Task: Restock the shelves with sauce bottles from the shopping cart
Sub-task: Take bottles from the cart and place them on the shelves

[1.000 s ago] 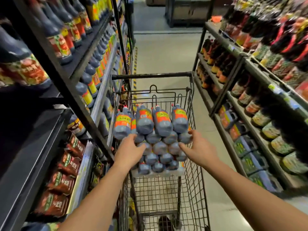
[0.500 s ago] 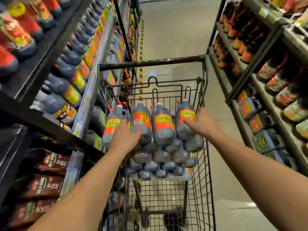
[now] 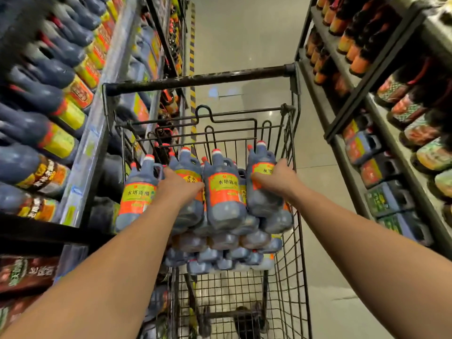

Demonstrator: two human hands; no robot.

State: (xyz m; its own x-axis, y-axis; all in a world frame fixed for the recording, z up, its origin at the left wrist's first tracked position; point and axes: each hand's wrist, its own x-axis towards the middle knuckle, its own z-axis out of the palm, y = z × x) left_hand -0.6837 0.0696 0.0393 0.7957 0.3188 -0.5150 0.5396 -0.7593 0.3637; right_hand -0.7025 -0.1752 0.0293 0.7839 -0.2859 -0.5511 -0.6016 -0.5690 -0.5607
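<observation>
A wire shopping cart (image 3: 200,79) in the aisle holds several dark sauce bottles with red caps and orange-yellow labels, stacked in rows. My left hand (image 3: 179,189) curls over the second bottle from the left (image 3: 187,165) in the top row. My right hand (image 3: 277,178) grips the rightmost top bottle (image 3: 263,155) across its label. Between my hands another top-row bottle (image 3: 223,192) stands untouched, and one more (image 3: 138,196) stands at the far left. Lower rows are partly hidden beneath the top one.
The left shelf unit (image 3: 97,133) is packed with dark bottles lying on their sides, with sauce pouches (image 3: 27,272) below. The right shelf unit (image 3: 381,133) holds bottles and jugs. Tiled aisle floor (image 3: 244,35) runs beyond the cart.
Both hands have slid from the lower bottles up onto the top row, the right one onto the rightmost bottle. The view has tilted down and come closer to the cart.
</observation>
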